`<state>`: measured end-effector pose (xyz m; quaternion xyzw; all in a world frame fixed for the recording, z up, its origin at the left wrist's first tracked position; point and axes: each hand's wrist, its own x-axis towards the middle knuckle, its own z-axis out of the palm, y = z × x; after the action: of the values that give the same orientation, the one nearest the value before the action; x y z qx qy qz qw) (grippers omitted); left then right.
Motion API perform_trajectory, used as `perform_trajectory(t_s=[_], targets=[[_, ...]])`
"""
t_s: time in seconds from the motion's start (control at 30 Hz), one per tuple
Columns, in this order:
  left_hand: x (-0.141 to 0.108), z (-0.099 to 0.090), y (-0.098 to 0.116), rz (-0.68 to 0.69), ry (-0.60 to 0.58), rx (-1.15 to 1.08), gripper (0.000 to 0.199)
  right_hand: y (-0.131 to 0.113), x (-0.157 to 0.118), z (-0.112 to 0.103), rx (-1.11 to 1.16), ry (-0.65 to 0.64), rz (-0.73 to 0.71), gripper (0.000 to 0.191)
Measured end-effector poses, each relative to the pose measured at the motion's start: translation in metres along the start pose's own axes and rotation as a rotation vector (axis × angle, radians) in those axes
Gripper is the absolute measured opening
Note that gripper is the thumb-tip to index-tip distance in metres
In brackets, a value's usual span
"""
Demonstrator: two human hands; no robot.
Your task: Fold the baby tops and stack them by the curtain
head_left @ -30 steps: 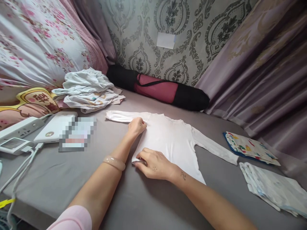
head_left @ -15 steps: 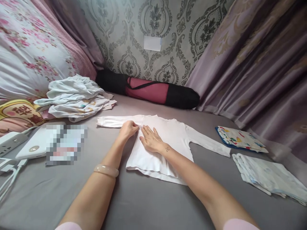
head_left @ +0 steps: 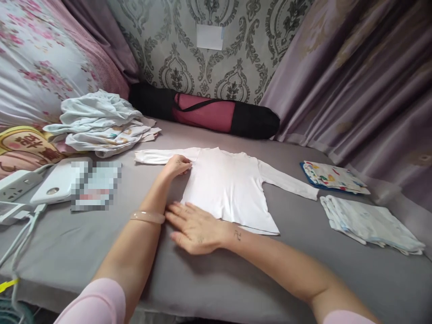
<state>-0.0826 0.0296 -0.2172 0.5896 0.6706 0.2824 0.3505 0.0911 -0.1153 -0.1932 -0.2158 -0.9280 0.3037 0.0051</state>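
A small white long-sleeved shirt (head_left: pixel 229 184) lies spread on the grey sheet (head_left: pixel 135 279), sleeves out to both sides and neckline away from me. At its left side, just under the sleeve, my left hand (head_left: pixel 178 165) pinches the edge of the fabric with closed fingers. My right hand (head_left: pixel 195 227) is open and palm down over the shirt's lower left corner and hem, its fingers stretched toward my left forearm. That corner of the hem is hidden beneath it.
Folded clothes with a colourful print (head_left: pixel 334 177) and a folded pale garment (head_left: pixel 369 222) lie at right. A rumpled clothes pile (head_left: pixel 101 123), a white power bank (head_left: pixel 60 182), a pixelated flat object (head_left: pixel 97 184) and a power strip (head_left: pixel 20 184) are left. A black-and-pink long bag (head_left: pixel 205 112) lies behind.
My right hand has slid from the shirt's upper chest down toward me to the lower left hem. My left hand stays at the side below the sleeve. The view has tilted down a little.
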Motion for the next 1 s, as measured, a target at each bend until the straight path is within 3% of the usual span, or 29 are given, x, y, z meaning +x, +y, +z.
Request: perform_trajectory(t_s=[0.1, 0.17, 0.2, 0.27, 0.33, 0.37, 0.5, 0.63, 0.73, 0.83, 1.0], targets=[[-0.001, -0.006, 0.003, -0.034, -0.053, -0.010, 0.022, -0.012, -0.019, -0.009, 0.154, -0.114, -0.116, 0.053], [-0.004, -0.013, 0.008, -0.031, -0.084, 0.013, 0.027, -0.003, -0.035, -0.028, 0.273, -0.176, -0.167, 0.040], [-0.006, -0.017, 0.013, -0.014, -0.088, 0.039, 0.031, 0.007, -0.045, -0.041, 0.313, -0.149, -0.139, 0.034], [-0.013, -0.021, 0.025, 0.059, -0.071, 0.101, 0.039, 0.034, -0.067, -0.070, 0.280, 0.104, 0.052, 0.024], [-0.023, -0.018, 0.043, 0.167, -0.065, 0.152, 0.044, 0.067, -0.093, -0.097, 0.142, 0.469, 0.411, 0.017], [-0.030, -0.012, 0.053, 0.222, -0.070, 0.171, 0.045, 0.084, -0.107, -0.107, 0.108, 0.552, 0.494, 0.017], [-0.056, 0.029, 0.090, 0.395, -0.199, 0.261, 0.040, 0.137, -0.155, -0.122, 0.049, 0.672, 0.692, 0.015], [-0.071, 0.072, 0.115, 0.480, -0.413, 0.413, 0.029, 0.165, -0.167, -0.109, -0.105, 0.539, 0.951, 0.020], [-0.070, 0.100, 0.130, 0.516, -0.462, 0.513, 0.023, 0.170, -0.159, -0.103, -0.206, 0.465, 0.992, 0.024], [-0.065, 0.132, 0.139, 0.560, -0.418, 0.543, 0.027, 0.171, -0.153, -0.100, -0.266, 0.451, 0.998, 0.023], [-0.061, 0.189, 0.126, 0.683, -0.146, 0.521, 0.036, 0.174, -0.154, -0.096, -0.304, 0.431, 0.958, 0.026]])
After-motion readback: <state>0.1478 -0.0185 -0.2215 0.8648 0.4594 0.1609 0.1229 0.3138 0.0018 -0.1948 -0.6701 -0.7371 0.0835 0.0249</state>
